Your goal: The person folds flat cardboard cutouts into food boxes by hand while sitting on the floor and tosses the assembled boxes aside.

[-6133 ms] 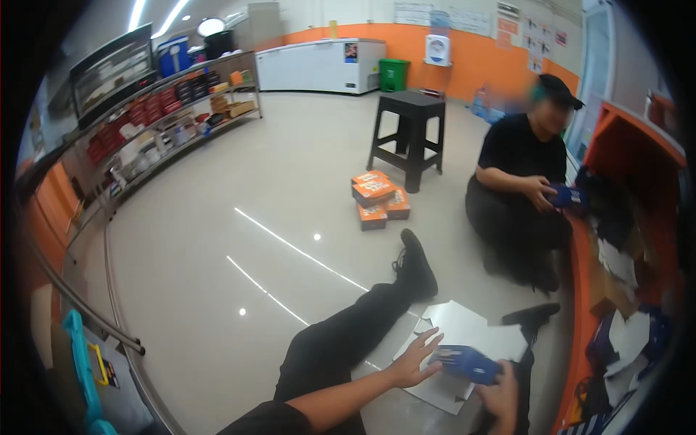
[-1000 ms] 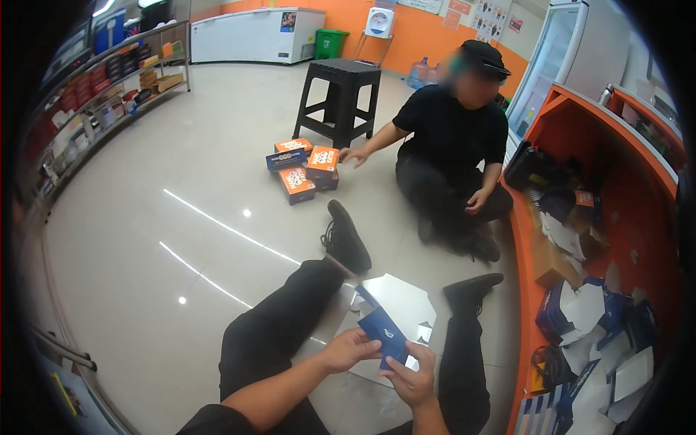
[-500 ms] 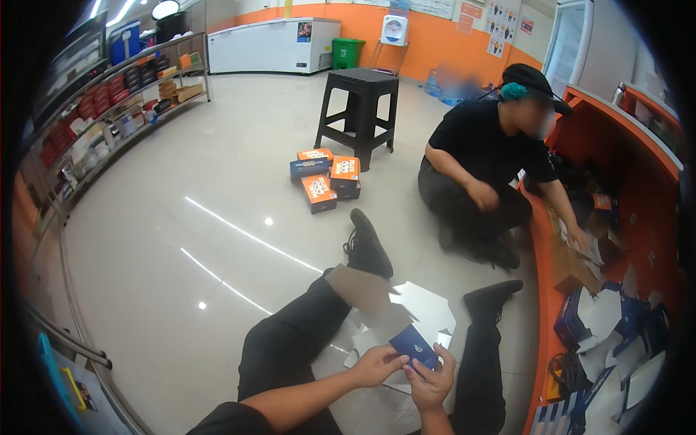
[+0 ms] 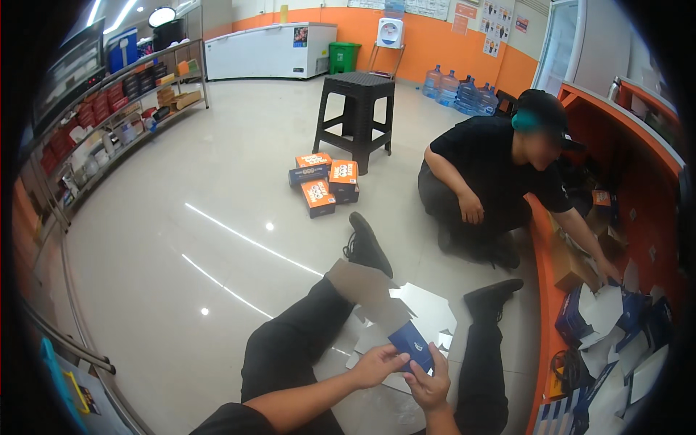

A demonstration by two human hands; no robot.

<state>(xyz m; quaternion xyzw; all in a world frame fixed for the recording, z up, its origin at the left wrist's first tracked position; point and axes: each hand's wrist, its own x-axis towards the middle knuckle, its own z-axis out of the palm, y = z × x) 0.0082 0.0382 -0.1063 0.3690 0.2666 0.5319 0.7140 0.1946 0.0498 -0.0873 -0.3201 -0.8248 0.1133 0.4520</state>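
Both my hands hold a partly folded cardboard box blank point(image 4: 409, 339) above the floor between my legs. Its near panel is dark blue with a small white mark; a grey flap stretches away from it over my left shin. My left hand point(image 4: 377, 365) pinches the blue panel's near left edge between thumb and fingers. On the right side, my right hand point(image 4: 431, 378) grips the same panel with its thumb near the lower edge and its fingers around the side. Beneath lie flat white cardboard blanks point(image 4: 429, 308), partly hidden by the held one.
Ahead, several folded orange and blue boxes point(image 4: 317, 197) lie by a black stool point(image 4: 359, 90). At right a person point(image 4: 486, 156) crouches, reaching into an orange shelf unit point(image 4: 540, 304) with loose blue and white boxes point(image 4: 602, 312). A metal rack point(image 4: 138, 109) lines the left.
The grip on the blank is nearly the same, its blue panel turned slightly more upright. The crouching person's head has lowered, and their reaching hand has moved nearer, onto the loose boxes.
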